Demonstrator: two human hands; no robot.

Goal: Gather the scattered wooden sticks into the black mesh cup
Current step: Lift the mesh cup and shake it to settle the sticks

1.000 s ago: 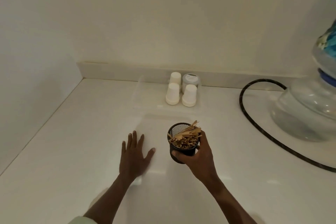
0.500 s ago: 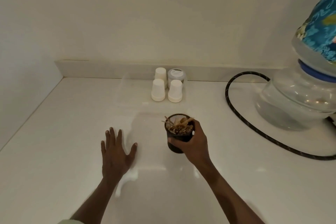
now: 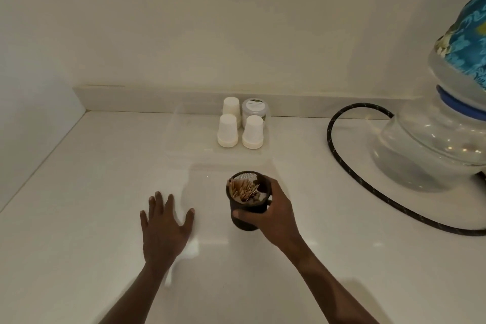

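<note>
White counter (image 3: 79, 218) in a corner of pale walls, black mesh cup (image 3: 248, 214) near the middle

Right hand (image 3: 278, 214) wrapped round the cup from its right side, thumb across the front, fingers curled behind; cup upright, tipped slightly toward the camera. Wooden sticks (image 3: 243, 188) bundled inside, leaning to the left of the rim. Left hand (image 3: 164, 229) flat on the counter just left of the cup, fingers spread, holding nothing. Three upturned white cups (image 3: 227, 130) and a small lidded jar (image 3: 255, 109) by the back wall. Clear water dispenser (image 3: 431, 139) at the right with a black hose (image 3: 342, 155) looping across the counter
</note>
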